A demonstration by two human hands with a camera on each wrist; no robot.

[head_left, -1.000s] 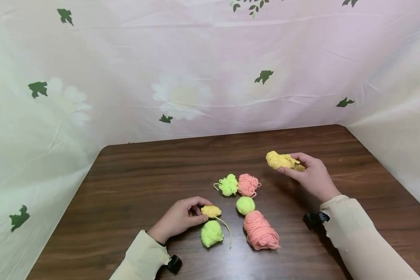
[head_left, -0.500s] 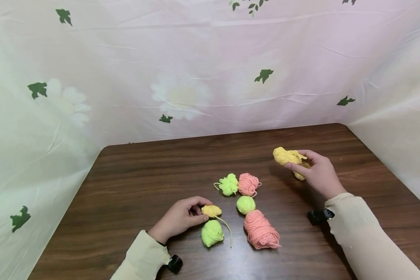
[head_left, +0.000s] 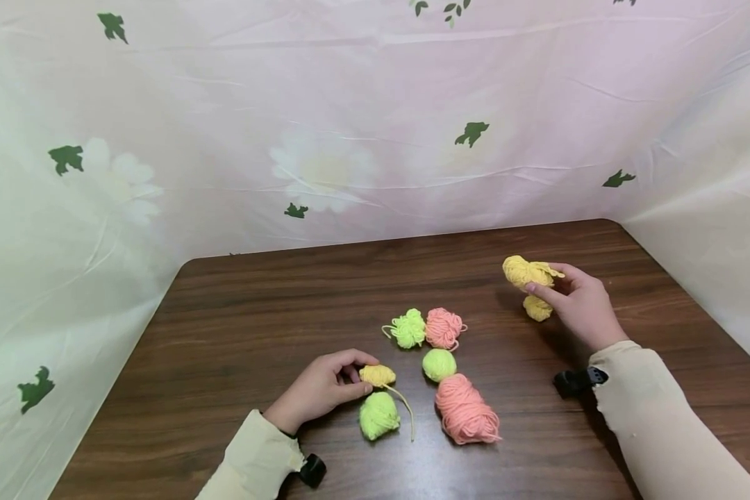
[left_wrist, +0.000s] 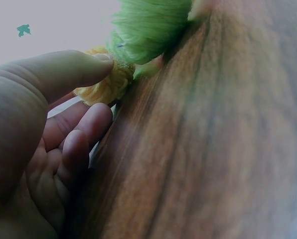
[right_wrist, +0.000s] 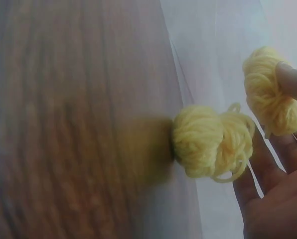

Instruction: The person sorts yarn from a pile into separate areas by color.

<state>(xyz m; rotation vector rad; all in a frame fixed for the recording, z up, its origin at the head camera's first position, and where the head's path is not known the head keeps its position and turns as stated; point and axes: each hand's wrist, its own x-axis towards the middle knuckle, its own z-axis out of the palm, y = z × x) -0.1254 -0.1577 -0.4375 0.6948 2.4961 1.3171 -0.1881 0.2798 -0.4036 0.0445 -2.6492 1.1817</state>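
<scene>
In the head view my left hand pinches a small yellow yarn ball between thumb and fingers; its loose tail trails to the right. A green yarn ball sits just in front of it, and the left wrist view shows both close together. My right hand, above the right part of the table, holds a yellow yarn skein by thumb and fingers. Below that skein is another yellow yarn ball, which appears in the right wrist view beside the fingers, close to the tabletop.
Mid-table, a green yarn bundle touches a pink yarn bundle. Nearer me, a round green ball adjoins a larger pink skein. A printed cloth hangs behind the brown wooden table.
My right hand has moved right and slightly back with the yellow skein, and the yellow ball beneath it shows more fully. The left hand stays in place.
</scene>
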